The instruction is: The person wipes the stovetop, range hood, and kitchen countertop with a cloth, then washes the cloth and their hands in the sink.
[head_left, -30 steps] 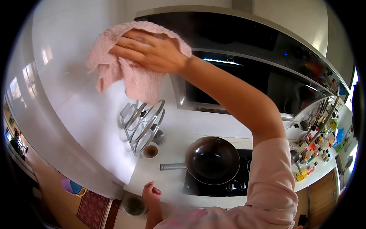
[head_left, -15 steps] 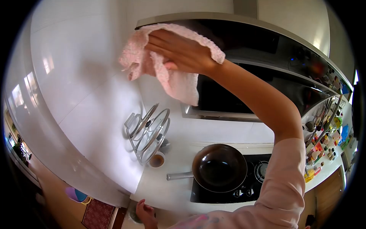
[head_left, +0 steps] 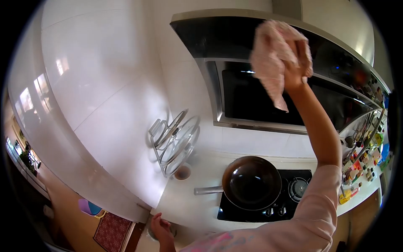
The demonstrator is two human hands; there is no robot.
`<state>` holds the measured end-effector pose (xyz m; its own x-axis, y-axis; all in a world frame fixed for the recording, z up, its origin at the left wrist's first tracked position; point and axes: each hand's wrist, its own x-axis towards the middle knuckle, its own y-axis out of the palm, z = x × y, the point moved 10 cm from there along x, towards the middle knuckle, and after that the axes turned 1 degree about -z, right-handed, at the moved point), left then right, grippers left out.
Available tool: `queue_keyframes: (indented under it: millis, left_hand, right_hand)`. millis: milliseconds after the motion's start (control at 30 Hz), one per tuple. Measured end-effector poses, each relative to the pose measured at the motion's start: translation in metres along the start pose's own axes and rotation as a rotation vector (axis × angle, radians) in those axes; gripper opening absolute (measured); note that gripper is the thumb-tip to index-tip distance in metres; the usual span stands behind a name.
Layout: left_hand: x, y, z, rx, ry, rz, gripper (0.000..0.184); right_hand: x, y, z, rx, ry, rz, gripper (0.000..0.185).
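A pink cloth (head_left: 270, 63) hangs from my right hand (head_left: 297, 67), which is raised in front of the black range hood (head_left: 226, 35). The cloth partly covers the fingers, and both are a little blurred. Low in the view, my left hand (head_left: 162, 227) is near the counter's front edge, its fingers loosely curled and nothing visible in them. Below the hood a dark wok (head_left: 252, 182) sits on the black gas stove (head_left: 235, 213), its handle pointing left.
A rack with glass lids (head_left: 174, 143) stands by the left wall, beside a small cup (head_left: 182, 172). Bottles and jars (head_left: 354, 172) crowd the right counter, below hanging utensils. A red mat (head_left: 112, 231) lies on the floor at lower left.
My right hand has moved right with the cloth, from near the left wall and the hood's left end to the front of the hood. My left hand stays low.
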<state>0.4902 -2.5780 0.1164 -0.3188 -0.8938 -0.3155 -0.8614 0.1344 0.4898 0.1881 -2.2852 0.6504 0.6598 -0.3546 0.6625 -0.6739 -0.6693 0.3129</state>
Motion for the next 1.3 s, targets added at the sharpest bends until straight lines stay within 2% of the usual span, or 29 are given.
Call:
queue_keyframes:
  millis: [100, 200, 300, 333, 367, 433, 533, 633, 667, 733, 867, 900, 933, 1033, 1133, 1167, 1233, 1300]
  left_hand:
    - [0.003, -0.011, 0.007, -0.026, -0.041, -0.081, 0.017]
    - [0.003, -0.008, 0.012, -0.019, -0.041, -0.052, 0.018]
    - [0.009, -0.007, 0.023, 0.051, 0.01, -0.017, 0.019]
    - [0.009, -0.006, 0.025, 0.074, 0.01, -0.021, 0.019]
    - [0.007, -0.002, 0.026, 0.077, 0.005, -0.002, 0.019]
    - [0.0, 0.014, 0.03, 0.075, -0.007, 0.041, 0.018]
    - [-0.012, 0.039, 0.029, 0.045, -0.048, 0.057, 0.017]
    - [-0.017, 0.052, 0.041, 0.08, -0.058, 0.124, 0.017]
    - [-0.02, 0.057, 0.044, 0.077, -0.072, 0.136, 0.017]
    - [-0.028, 0.07, 0.045, 0.074, -0.096, 0.158, 0.017]
    - [-0.049, 0.099, 0.04, 0.131, -0.075, 0.179, 0.018]
    - [-0.05, 0.104, 0.041, 0.135, -0.07, 0.193, 0.018]
    - [-0.052, 0.109, 0.044, 0.141, -0.067, 0.207, 0.017]
    - [-0.063, 0.128, 0.05, 0.18, -0.034, 0.275, 0.017]
    - [-0.08, 0.147, 0.061, 0.173, -0.037, 0.281, 0.017]
    - [-0.085, 0.152, 0.067, 0.178, -0.048, 0.278, 0.017]
    - [-0.095, 0.163, 0.08, 0.186, -0.072, 0.27, 0.017]
    - [-0.12, 0.186, 0.087, 0.216, -0.083, 0.337, 0.013]
  right_hand:
    - [0.054, 0.028, 0.048, 0.201, -0.011, 0.013, 0.048]
    - [0.088, 0.069, 0.094, 0.453, -0.009, 0.058, 0.052]
    - [0.094, 0.112, 0.115, 0.84, 0.126, 0.235, 0.056]
    - [0.095, 0.115, 0.122, 0.714, 0.069, 0.273, 0.057]
    - [0.097, 0.106, 0.133, 0.205, -0.111, 0.244, 0.056]
    - [0.088, 0.102, 0.137, -0.104, -0.213, 0.108, 0.05]
    - [0.068, 0.089, 0.11, 0.418, -0.075, -0.071, 0.045]
    - [0.054, 0.061, 0.079, 0.362, -0.127, -0.058, 0.045]
    - [0.044, 0.052, 0.064, 0.376, -0.123, -0.102, 0.058]
    - [0.024, 0.026, 0.043, 0.133, -0.102, -0.223, 0.059]
    - [-0.017, -0.003, -0.016, 0.024, -0.058, -0.073, 0.056]
    - [-0.021, -0.016, -0.031, 0.04, -0.02, -0.115, 0.055]
    - [-0.025, -0.027, -0.044, -0.047, -0.021, -0.05, 0.046]
    - [-0.048, -0.076, -0.088, -0.092, -0.015, -0.111, 0.029]
    - [-0.122, -0.082, -0.146, -0.051, 0.107, 0.051, 0.046]
    - [-0.114, -0.111, -0.155, -0.045, 0.005, -0.349, 0.047]
    - [-0.134, -0.128, -0.194, -0.122, 0.081, -0.447, 0.052]
    - [-0.156, -0.155, -0.23, -0.253, 0.125, -0.26, 0.049]
